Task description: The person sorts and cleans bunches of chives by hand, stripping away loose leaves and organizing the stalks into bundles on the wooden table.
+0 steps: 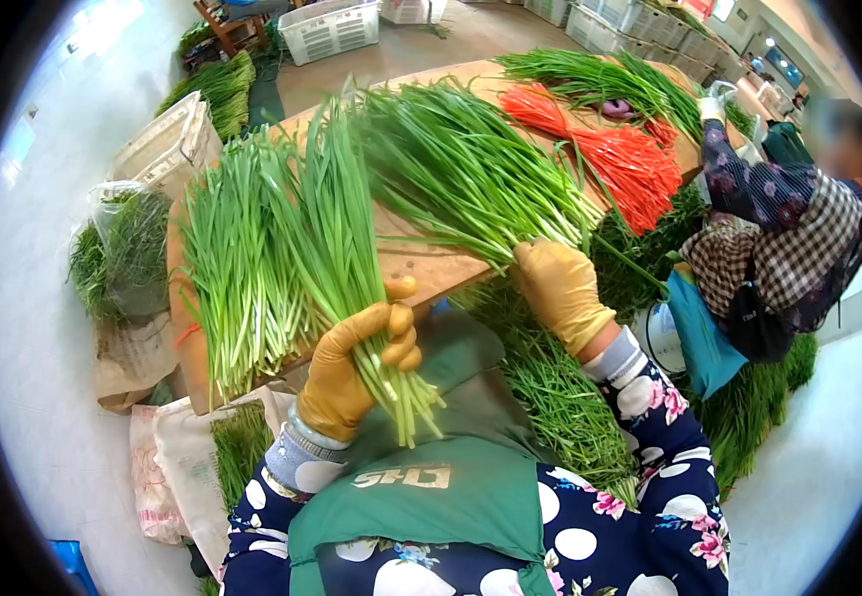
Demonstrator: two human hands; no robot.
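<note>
My left hand [357,368], in a yellow rubber glove, is wrapped around a bunch of garlic chives [337,219]. Its pale cut ends stick out below my fist, over my green apron, and the leaves reach up across the table. Against the stem ends of a larger chive pile [481,159], my gloved right hand [556,290] has its fingers curled in on some stems; its fingertips are partly hidden. Left of the held bunch, another heap of chives [237,258] lies with its stems toward me.
Red ties [625,164] lie on the wooden table [421,253] beside more chives [600,79]. A co-worker [779,228] stands at the right end. Loose greens [560,407] lie below the table's near edge. Crates [327,35] stand behind; a white bucket [661,338] is at right.
</note>
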